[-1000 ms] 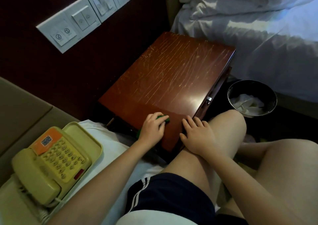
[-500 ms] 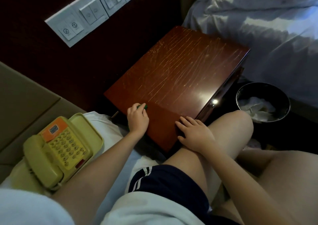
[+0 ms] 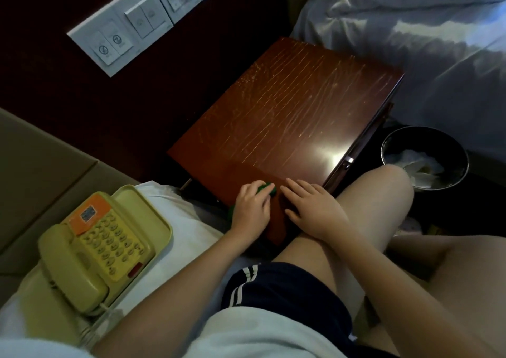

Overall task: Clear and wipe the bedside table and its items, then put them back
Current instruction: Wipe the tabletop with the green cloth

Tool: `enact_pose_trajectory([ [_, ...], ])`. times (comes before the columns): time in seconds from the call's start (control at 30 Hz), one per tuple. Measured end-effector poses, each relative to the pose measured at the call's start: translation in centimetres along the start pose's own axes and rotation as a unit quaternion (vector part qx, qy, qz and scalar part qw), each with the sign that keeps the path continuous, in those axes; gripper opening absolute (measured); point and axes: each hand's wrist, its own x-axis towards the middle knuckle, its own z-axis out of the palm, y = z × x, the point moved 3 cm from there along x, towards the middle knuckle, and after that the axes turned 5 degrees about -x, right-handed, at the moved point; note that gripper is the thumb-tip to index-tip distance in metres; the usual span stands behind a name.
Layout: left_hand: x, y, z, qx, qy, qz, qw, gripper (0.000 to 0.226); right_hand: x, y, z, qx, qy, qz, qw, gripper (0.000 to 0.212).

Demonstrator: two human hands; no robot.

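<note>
Sliding back toward the centre of the frame, the left hand [image 3: 253, 209] now sits just beside the right hand [image 3: 315, 209]. 0.5 seconds ago it was further toward the left corner of the bedside table [image 3: 287, 105], well apart from the other hand. Its fingers are curled over a green cloth [image 3: 267, 188], clasping it and pressing it onto the wood. Only the tip of the cloth shows past the fingertips.

The right hand has not shifted. It lies flat and relaxed on the lowest corner of the tabletop, fingers straight, holding nothing, and seems to steady the table.

I judge from this that 1 back-and-forth pass along the lower edge is done. The wiping is in its early part, with most of the top not yet covered.

The table fills the centre of the frame and is a glossy reddish-brown wood. Many pale lines run across its upper and middle parts; whether they are scratches or dust streaks cannot be told. The strip nearest the hands looks darker and free of lines. A bright glare spot sits near the right edge.

The yellow telephone [image 3: 101, 251] lies off the table on white bedding in the lower left of the frame. It has not yet been put back.
</note>
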Motion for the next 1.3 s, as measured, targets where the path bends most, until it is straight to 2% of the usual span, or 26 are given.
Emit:
enact_pose_trajectory([
  [0.2,0.8,-2.0,-1.3,0.03,-0.022,0.08,0.996,0.033,1.0,-0.7,0.2,0.01,0.005,0.014,1.0,0.059],
  [0.33,2.1,-5.5,-3.1,0.055,-0.014,-0.016,0.998,0.032,1.8,-0.4,0.5,0.002,0.042,0.036,0.998,0.056],
  [0.43,3.4,-9.3,-4.7,0.054,-0.021,-0.103,0.993,0.034,2.4,-1.1,1.0,-0.013,0.041,0.04,0.998,0.065],
  [0.63,4.1,-16.0,-7.4,-0.017,0.018,-0.166,0.986,0.035,2.9,-2.2,1.4,-0.041,0.066,0.033,0.996,0.055],
  [0.87,7.5,-20.2,-9.5,-0.013,0.019,-0.199,0.98,0.037,3.9,-3.9,1.8,-0.037,0.078,0.045,0.995,0.054],
  [1.03,11.0,-22.1,-11.1,0.132,-0.006,-0.17,0.977,0.038,3.1,-3.1,1.5,-0.02,0.103,0.088,0.991,0.055],
  [1.2,10.5,-21.6,-10.2,0.122,0.03,-0.16,0.979,0.039,3.6,-3.2,1.8,-0.015,0.089,0.125,0.988,0.056],
  [1.3,9.6,-21.0,-9.7,0.12,0.036,-0.149,0.981,0.041,4.0,-3.7,1.8,-0.043,0.092,0.1,0.99,0.055],
])
